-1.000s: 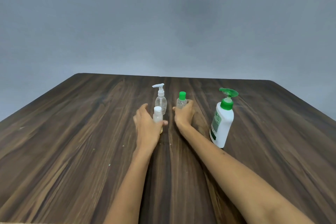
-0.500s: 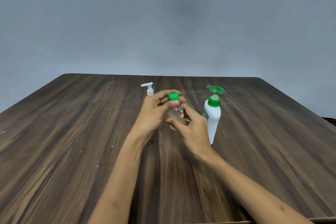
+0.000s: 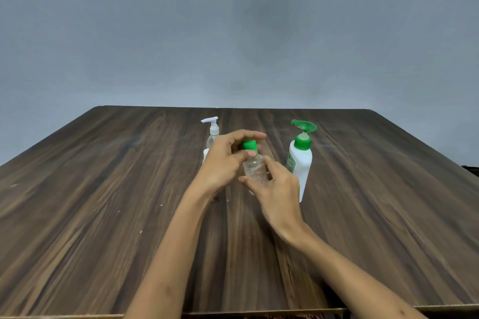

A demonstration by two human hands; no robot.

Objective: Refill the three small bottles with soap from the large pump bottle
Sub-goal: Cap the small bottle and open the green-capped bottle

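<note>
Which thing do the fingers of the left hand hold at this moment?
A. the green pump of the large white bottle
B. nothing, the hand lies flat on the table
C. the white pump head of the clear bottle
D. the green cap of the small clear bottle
D: the left hand pinches the green cap of the small clear bottle, which the right hand grips by its body.

Green cap [image 3: 249, 145], clear small bottle [image 3: 255, 169], dark wood-grain table [image 3: 103, 189]
</note>
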